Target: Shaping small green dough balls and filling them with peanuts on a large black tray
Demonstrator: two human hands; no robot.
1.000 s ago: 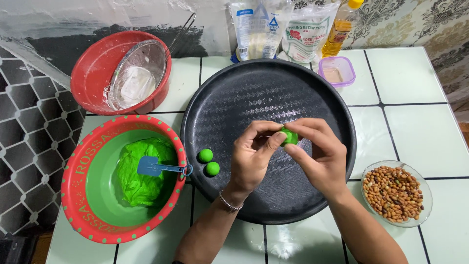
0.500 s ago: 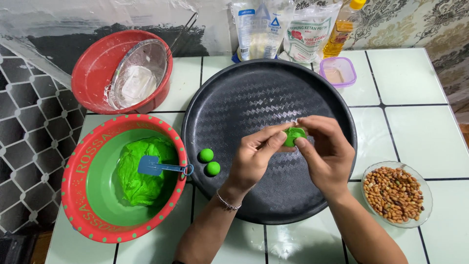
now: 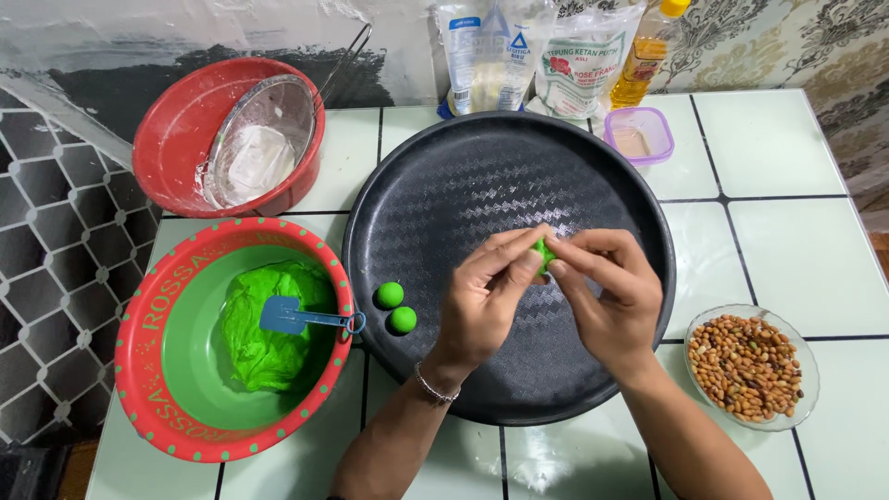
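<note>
Over the middle of a round black tray (image 3: 463, 185), my left hand (image 3: 486, 296) and my right hand (image 3: 607, 292) pinch a small piece of green dough (image 3: 543, 250) between their fingertips. Most of the piece is hidden by the fingers. Two finished green dough balls (image 3: 395, 307) rest side by side on the tray's left part, apart from my hands. To the left, a red bowl with a green inside (image 3: 176, 370) holds a mass of green dough (image 3: 264, 338) with a blue spatula (image 3: 301, 318) lying on it.
A glass dish of peanuts (image 3: 750, 366) stands at the right. A red basin (image 3: 181, 139) with a metal sieve (image 3: 259, 148) sits at the back left. Flour bags (image 3: 537, 60), an oil bottle (image 3: 644, 46) and a small purple-rimmed box (image 3: 639, 137) line the back wall.
My fingers have closed tighter around the green piece, so less of it shows, and both hands have shifted slightly. The two balls and the bowls have not moved.
</note>
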